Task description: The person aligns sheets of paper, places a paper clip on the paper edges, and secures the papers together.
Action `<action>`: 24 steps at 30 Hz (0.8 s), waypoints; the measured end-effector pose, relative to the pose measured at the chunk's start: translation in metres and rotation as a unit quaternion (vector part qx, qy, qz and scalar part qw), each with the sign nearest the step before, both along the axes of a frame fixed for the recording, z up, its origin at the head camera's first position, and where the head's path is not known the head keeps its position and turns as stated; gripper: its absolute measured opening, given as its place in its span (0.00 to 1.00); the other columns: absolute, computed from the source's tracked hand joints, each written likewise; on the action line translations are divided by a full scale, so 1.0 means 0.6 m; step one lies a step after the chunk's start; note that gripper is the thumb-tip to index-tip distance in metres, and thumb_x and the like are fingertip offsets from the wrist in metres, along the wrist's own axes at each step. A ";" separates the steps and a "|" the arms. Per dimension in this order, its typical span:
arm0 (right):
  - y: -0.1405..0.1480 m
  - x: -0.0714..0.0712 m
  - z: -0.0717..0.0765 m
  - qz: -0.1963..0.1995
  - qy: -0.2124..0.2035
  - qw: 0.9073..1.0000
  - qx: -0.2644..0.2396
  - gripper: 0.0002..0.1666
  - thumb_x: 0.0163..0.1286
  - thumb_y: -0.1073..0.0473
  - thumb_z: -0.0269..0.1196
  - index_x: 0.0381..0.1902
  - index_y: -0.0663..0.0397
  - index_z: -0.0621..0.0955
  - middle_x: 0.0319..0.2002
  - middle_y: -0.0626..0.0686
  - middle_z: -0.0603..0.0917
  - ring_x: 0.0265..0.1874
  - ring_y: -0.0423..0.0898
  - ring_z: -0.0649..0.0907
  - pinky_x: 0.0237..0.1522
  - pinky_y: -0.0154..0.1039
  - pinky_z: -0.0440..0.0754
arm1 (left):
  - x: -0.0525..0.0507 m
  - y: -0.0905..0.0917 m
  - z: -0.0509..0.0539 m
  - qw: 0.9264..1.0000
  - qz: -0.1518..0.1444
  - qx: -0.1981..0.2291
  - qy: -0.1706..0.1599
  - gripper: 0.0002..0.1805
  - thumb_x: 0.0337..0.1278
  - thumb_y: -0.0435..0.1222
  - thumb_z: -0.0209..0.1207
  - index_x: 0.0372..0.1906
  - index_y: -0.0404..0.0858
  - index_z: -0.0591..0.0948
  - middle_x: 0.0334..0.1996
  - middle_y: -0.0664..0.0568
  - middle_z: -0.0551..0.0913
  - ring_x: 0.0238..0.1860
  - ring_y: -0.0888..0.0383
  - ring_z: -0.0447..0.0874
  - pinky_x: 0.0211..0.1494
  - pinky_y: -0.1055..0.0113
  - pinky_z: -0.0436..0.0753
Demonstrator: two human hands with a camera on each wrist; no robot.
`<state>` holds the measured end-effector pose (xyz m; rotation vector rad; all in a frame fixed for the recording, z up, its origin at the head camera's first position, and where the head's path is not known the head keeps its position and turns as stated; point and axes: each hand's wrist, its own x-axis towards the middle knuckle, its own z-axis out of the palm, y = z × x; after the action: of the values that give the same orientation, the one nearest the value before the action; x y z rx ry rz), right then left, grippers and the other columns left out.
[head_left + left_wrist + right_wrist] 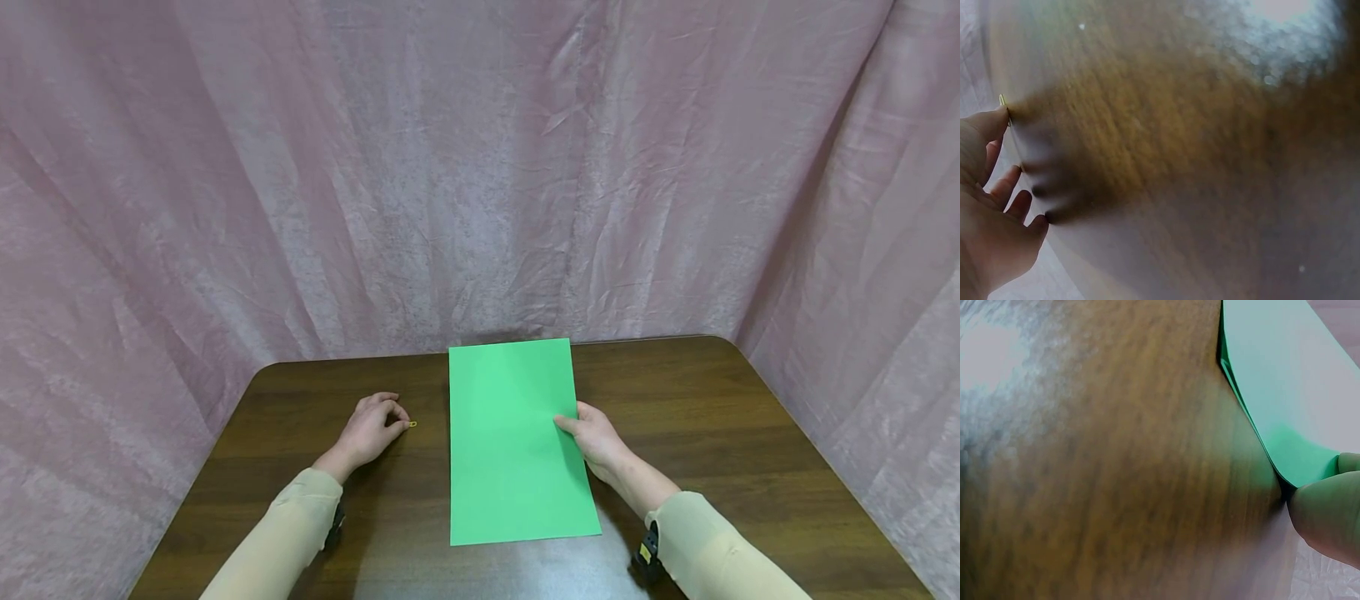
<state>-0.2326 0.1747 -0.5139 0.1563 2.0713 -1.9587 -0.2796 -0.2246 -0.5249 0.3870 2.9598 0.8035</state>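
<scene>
A small yellow paper clip (412, 424) is pinched between the thumb and index finger of my left hand (369, 430), left of the green paper; the same clip (1002, 100) shows at the fingertips of the left hand (997, 206) in the left wrist view. My right hand (602, 442) grips the right edge of the green paper (510, 467), thumb on top and the other fingers underneath. In the right wrist view the green paper (1285, 381) bends near the right hand (1329, 509), and more than one layer shows along its edge.
The dark wooden table (720, 400) has rounded far corners and a bright reflection at its near edge. Pink curtains (450, 167) hang behind it and at both sides. A black device (648, 546) is strapped at the right wrist.
</scene>
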 end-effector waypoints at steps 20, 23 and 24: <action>0.000 0.000 -0.005 -0.004 0.004 1.000 0.001 0.27 0.84 0.61 0.53 0.74 0.70 0.68 0.61 0.67 0.82 0.46 0.46 0.87 0.47 0.43 0.87 | -0.002 0.001 0.004 1.000 0.003 -0.012 0.010 0.03 0.70 0.40 0.67 0.37 0.48 0.88 0.71 0.38 0.76 0.73 0.33 0.66 0.75 0.36 0.68; -0.001 -0.001 -0.005 -0.006 0.006 1.000 0.001 0.27 0.84 0.62 0.53 0.73 0.70 0.69 0.60 0.67 0.82 0.46 0.45 0.87 0.47 0.42 0.87 | -0.003 0.001 0.004 1.000 -0.003 -0.022 0.014 0.04 0.70 0.39 0.66 0.37 0.47 0.88 0.70 0.38 0.76 0.73 0.33 0.66 0.75 0.36 0.68; 0.000 -0.002 -0.005 -0.005 0.006 1.000 0.001 0.26 0.84 0.62 0.53 0.73 0.70 0.69 0.60 0.66 0.83 0.45 0.45 0.87 0.46 0.42 0.87 | -0.003 0.001 0.004 1.000 -0.005 -0.025 0.015 0.04 0.71 0.39 0.66 0.37 0.47 0.88 0.71 0.38 0.75 0.73 0.32 0.66 0.75 0.36 0.68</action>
<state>-0.2338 0.1745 -0.5169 0.1563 2.0833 -1.9689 -0.2815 -0.2239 -0.5227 0.4155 2.9960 0.7278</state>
